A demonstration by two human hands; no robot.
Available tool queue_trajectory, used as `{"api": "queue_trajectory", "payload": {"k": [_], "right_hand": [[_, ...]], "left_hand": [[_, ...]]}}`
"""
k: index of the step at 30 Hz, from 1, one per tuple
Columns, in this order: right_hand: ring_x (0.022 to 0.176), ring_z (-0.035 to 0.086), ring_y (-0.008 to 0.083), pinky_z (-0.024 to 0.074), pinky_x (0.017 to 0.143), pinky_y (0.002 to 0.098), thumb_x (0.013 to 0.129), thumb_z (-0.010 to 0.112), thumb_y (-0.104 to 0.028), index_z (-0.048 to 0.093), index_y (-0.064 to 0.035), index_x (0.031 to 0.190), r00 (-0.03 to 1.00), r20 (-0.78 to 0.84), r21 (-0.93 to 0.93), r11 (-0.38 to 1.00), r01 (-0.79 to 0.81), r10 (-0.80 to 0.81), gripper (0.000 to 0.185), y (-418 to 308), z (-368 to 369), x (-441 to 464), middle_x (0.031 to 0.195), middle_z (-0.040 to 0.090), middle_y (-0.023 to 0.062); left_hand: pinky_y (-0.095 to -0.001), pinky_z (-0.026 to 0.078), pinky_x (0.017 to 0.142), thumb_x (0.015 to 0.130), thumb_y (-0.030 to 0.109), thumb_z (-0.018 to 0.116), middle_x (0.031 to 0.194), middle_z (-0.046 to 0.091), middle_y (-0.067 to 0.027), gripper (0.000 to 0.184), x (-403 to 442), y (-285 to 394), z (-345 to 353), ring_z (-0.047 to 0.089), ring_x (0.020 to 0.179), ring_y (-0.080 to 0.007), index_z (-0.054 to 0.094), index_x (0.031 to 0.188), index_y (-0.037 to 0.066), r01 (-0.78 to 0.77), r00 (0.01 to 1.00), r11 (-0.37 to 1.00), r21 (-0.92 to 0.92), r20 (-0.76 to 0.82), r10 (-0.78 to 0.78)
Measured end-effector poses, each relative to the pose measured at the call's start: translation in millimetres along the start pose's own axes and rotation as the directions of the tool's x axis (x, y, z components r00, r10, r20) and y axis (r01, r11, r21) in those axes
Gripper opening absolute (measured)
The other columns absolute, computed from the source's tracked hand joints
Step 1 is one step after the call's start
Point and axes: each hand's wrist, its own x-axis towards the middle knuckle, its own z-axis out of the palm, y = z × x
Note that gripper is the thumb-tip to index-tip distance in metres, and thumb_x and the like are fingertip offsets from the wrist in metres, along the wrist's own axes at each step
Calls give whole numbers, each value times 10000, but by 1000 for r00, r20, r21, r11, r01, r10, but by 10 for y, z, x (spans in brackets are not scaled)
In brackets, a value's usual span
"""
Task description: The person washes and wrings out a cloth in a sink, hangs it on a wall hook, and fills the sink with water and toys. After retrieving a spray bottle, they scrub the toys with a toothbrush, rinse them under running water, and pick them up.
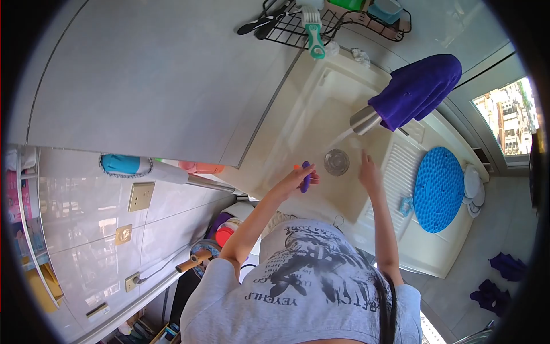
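My left hand [302,179] is closed round a small purple oblong object [306,176], with an orange bit [297,167] showing beside the fingers. Its exact kind is too small to make out. My right hand [368,167] is held over the cream sink [329,123], fingers stretched out and nothing seen in them. Between and a little beyond the hands lies the round drain strainer [337,162]. From the silver tap [365,120], a stream of water [342,136] runs down into the basin, just beyond my right hand.
A purple cloth [421,89] hangs over the tap's upper part. To the right, a ribbed washboard [395,166] and a blue round bumpy mat [439,189] sit on the sink's side. A black wire rack [286,31] holds a green-handled brush [314,37]. Dark cloths [492,295] lie at lower right.
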Motion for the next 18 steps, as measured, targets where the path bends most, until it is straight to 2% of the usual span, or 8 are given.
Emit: {"api": "queue_trajectory", "payload": {"k": [2, 4, 10, 11, 14, 16, 17, 18], "right_hand": [[851, 598, 372, 479, 703, 420, 809, 506, -40, 421, -72, 1273, 998, 24, 527, 848, -59, 55, 473, -387, 109, -190, 1072, 554, 228], [1008, 543, 377, 458, 798, 440, 778, 515, -29, 394, -47, 1276, 996, -19, 265, 960, 89, -87, 513, -818, 161, -389, 1205, 482, 237], [1215, 397, 308, 379, 961, 417, 766, 544, -51, 491, -42, 1192, 875, -164, -70, 890, 451, -456, 429, -1523, 212, -306, 1236, 470, 176], [1210, 407, 295, 361, 983, 410, 765, 550, -58, 516, -46, 1162, 830, -114, 128, 820, 558, -547, 398, -1722, 225, -239, 1234, 480, 155], [1210, 419, 240, 323, 1020, 391, 793, 542, -108, 544, -83, 1146, 449, -8, 480, 391, 785, -893, 354, -2308, 754, -9, 1237, 505, 72], [1212, 420, 212, 310, 1033, 378, 815, 520, -139, 529, -101, 1177, 157, 70, 393, 172, 903, -985, 365, -2358, 1444, 264, 1257, 501, 40], [1214, 421, 198, 303, 1040, 372, 825, 509, -155, 521, -110, 1193, 5, 118, 351, 47, 935, -993, 371, -2376, 1617, 440, 1266, 499, 24], [1214, 421, 192, 295, 1047, 371, 831, 501, -166, 512, -118, 1207, 32, 116, 312, 67, 948, -993, 379, -2414, 1540, 597, 1278, 491, 15]], "left_hand": [[-267, 460, 748, 861, 441, 547, 919, 594, -51, 363, 10, 8, 81, 588, 845, -139, 536, 971, 95, 41, 998, 995, -92, -54, -46], [-268, 463, 739, 845, 462, 562, 907, 592, -36, 377, 51, -55, 122, 586, 854, -143, 537, 958, 103, 93, 991, 983, -160, -82, -107], [-316, 459, 698, 887, 348, 515, 834, 569, -33, 242, 566, -931, -313, 560, 786, -160, 541, 939, 114, -142, 977, 760, -634, 34, 210], [-311, 461, 702, 894, 322, 494, 857, 579, -43, 236, 730, -1154, -416, 564, 778, -164, 547, 932, 95, -187, 963, 775, -604, 43, 266], [-302, 462, 703, 907, 266, 454, 884, 597, -64, 234, 871, -1305, -520, 570, 757, -173, 558, 909, 56, -167, 928, 783, -599, 173, 330], [-302, 458, 691, 903, 258, 457, 844, 590, -67, 229, 720, -1109, -398, 568, 747, -177, 556, 892, 52, 65, 891, 729, -682, 368, 264], [-305, 458, 698, 904, 255, 456, 837, 584, -70, 227, 685, -1072, -379, 565, 753, -178, 550, 886, 50, -3, 922, 740, -672, 285, 262], [-309, 458, 705, 905, 252, 454, 831, 577, -73, 225, 628, -1090, -363, 562, 759, -179, 544, 881, 47, -69, 945, 753, -654, 198, 259]]}}
